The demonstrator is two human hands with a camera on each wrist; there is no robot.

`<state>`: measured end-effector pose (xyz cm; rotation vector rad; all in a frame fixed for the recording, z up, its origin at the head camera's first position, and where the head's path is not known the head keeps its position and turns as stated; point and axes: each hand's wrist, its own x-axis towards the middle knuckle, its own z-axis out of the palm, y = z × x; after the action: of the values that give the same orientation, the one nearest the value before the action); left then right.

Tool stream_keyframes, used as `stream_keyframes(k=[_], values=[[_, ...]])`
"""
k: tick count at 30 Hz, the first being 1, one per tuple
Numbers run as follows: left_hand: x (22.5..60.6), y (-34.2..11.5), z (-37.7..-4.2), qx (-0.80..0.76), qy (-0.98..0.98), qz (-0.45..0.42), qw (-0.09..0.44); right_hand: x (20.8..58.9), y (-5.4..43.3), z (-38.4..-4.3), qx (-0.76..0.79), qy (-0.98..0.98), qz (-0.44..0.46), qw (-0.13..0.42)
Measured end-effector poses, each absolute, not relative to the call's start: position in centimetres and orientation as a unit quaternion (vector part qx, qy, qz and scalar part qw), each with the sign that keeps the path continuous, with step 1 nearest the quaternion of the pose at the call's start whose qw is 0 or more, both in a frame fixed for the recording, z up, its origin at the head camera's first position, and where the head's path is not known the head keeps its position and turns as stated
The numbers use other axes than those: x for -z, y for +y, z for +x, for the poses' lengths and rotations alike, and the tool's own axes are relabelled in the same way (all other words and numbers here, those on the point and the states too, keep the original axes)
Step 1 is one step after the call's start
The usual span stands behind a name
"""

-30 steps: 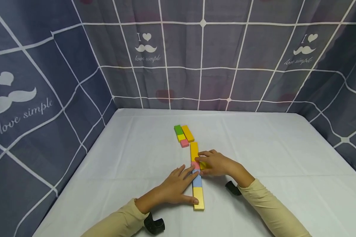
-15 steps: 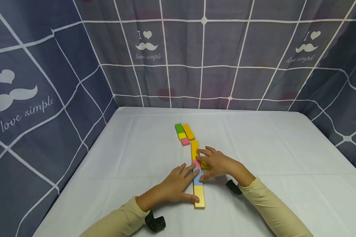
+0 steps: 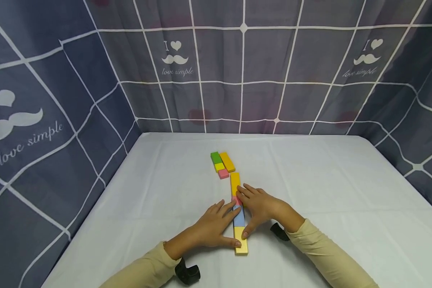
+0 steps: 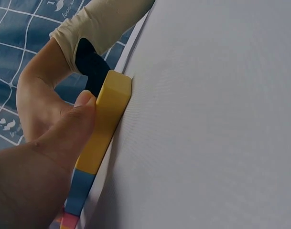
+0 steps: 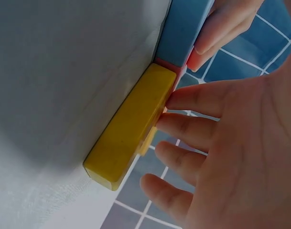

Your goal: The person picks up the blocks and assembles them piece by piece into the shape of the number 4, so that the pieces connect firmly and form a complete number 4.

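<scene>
"four blocks lie end to end on the white tabletop [image 3: 320, 180]: the long orange block [image 3: 235, 182] farthest, then the pink block [image 4: 70, 221], the blue block [image 3: 239, 218] and, nearest the person, the pale yellow block [image 4: 108, 123]. what are the hands doing?"

"the left hand [image 3: 212, 228] is spread, thumb over the pale yellow block, gripping nothing. the right hand [image 3: 261, 206] is spread as well, no grip that i see, its thumb at the pale yellow block's right edge. under it is a fifth, the side yellow block [image 5: 128, 125], just right of the long orange block and the pink block; the head view barely shows it, the right wrist view does."

"how would you work there?"

"flat fingers, i'd say, with light, even pressure from both sides at once. shoving at one joint could make the line bow. i'd also watch the fingertips near the green block [image 3: 216, 157], small yellow block [image 3: 219, 167], small pink block [image 3: 223, 174] and slanted orange block [image 3: 227, 162], grouped just past the far end."

"anything to read?"

"only on the grey curtain [image 3: 219, 102]: an 'i', a heart, a moustache and 'love simple' in script, twice across the back, and bigger at the left, where the 'i' isn't legible. i can't make out any brand or label on the blocks."
</scene>
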<state>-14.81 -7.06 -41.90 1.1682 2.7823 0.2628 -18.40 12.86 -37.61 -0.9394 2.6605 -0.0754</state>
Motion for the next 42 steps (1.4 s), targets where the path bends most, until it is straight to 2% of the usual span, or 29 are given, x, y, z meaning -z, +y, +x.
stream_keyframes(k=[8,15,22,33,42], values=[[42.0,-6.9,-14.8,-0.091,0.916,0.383,0.077,37.5,12.8,-18.0,0.029,0.931,-0.322,0.168],[42.0,-6.9,-14.9,-0.091,0.916,0.387,0.062,37.4,12.8,-18.1,0.027,0.933,-0.323,0.160],[41.8,-6.9,-14.6,-0.093,0.917,0.380,0.083,37.5,12.8,-18.0,0.032,0.930,-0.323,0.170],[41.8,-7.0,-14.6,-0.103,0.913,0.386,0.085,37.6,12.8,-18.0,0.031,0.931,-0.321,0.173],[40.3,-7.8,-16.4,-0.180,0.903,0.376,0.102,37.6,12.9,-18.3,0.032,0.930,-0.321,0.175]])
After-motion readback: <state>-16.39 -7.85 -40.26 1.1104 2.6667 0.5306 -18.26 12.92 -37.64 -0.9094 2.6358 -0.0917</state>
